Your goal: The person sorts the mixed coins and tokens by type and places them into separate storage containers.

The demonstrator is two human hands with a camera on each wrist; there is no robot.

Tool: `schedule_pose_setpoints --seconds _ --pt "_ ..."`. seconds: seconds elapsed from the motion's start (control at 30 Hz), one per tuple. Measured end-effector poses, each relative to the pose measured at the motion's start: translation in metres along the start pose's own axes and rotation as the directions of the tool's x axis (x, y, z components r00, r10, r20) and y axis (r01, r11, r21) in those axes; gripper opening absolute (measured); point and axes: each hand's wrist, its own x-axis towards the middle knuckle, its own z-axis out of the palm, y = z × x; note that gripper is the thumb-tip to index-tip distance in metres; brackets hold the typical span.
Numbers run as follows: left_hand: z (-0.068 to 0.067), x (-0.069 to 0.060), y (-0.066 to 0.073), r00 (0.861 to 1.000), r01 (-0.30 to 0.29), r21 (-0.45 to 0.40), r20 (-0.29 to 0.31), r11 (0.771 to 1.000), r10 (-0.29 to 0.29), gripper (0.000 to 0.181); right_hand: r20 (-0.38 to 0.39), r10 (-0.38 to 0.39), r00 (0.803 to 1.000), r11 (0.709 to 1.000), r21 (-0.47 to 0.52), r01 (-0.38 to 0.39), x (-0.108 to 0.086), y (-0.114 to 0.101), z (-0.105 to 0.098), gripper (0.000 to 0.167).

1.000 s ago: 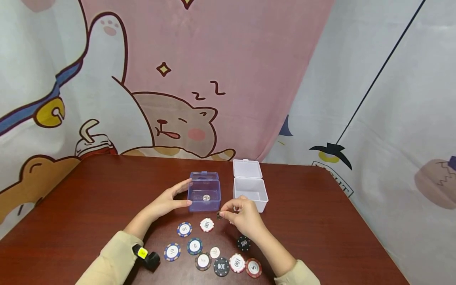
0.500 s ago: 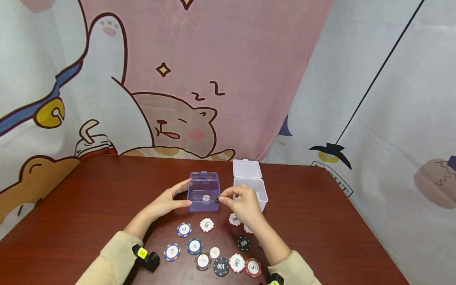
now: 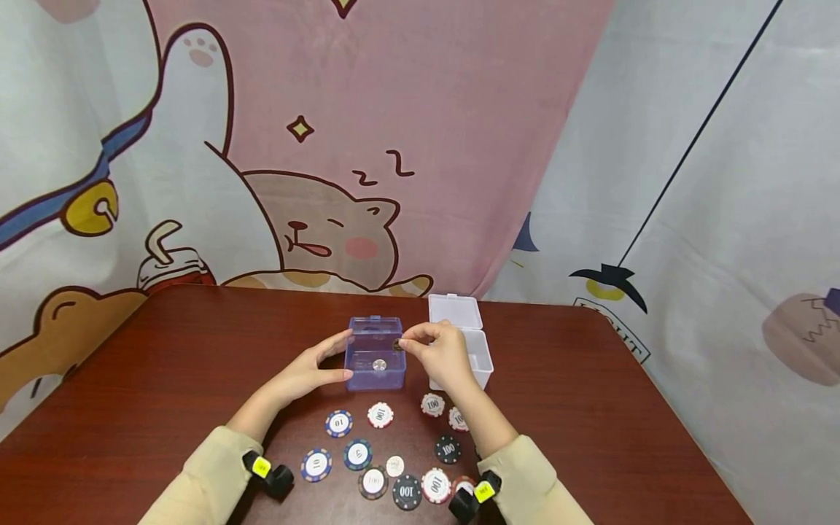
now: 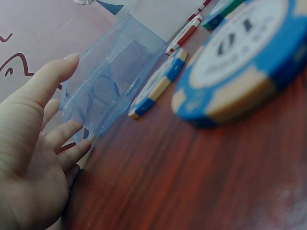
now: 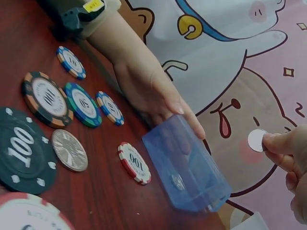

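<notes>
My right hand (image 3: 448,357) pinches a round coin (image 5: 257,140) between thumb and fingertips, above the right side of the translucent blue box (image 3: 358,380). The box's lid is raised at the back. Inside, on the floor of the box, lies a silvery coin (image 3: 379,364). My left hand (image 3: 303,375) rests against the box's left side, thumb near the front corner and a finger farther back. In the left wrist view its fingers (image 4: 64,135) look extended and touch the clear blue wall.
A white box (image 3: 483,379) with its lid up stands right of the blue one, partly behind my right hand. Several poker chips, such as a blue one (image 3: 316,464) and a black one (image 3: 407,492), lie nearer me with a loose coin (image 3: 395,466) on the brown table (image 3: 610,408).
The right hand, pinching the coin, has risen from the table in front of the boxes to above the blue box's right side. My left hand has stayed in place.
</notes>
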Motion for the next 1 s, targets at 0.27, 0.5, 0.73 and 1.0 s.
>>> schedule_pose_setpoints --seconds 0.27,0.5,0.73,1.0 --pt "0.0 0.002 -0.001 1.0 -0.005 0.009 0.007 1.0 0.005 0.075 0.018 0.021 1.0 1.0 -0.012 -0.021 0.013 0.008 0.005 0.005" --pt "-0.001 0.0 -0.003 1.0 -0.008 0.005 0.012 1.0 0.008 0.077 0.047 0.049 0.998 0.998 -0.05 -0.047 0.022 0.008 0.009 0.006" --pt "0.0 0.0 -0.001 1.0 0.011 -0.004 0.006 1.0 -0.011 0.077 0.067 0.058 0.996 0.995 -0.08 -0.052 0.028 0.012 0.014 0.006" --pt "0.0 0.0 0.0 1.0 0.009 -0.015 0.004 1.0 -0.009 0.077 0.096 0.103 0.99 0.988 -0.121 -0.091 0.034 0.018 0.021 0.007"
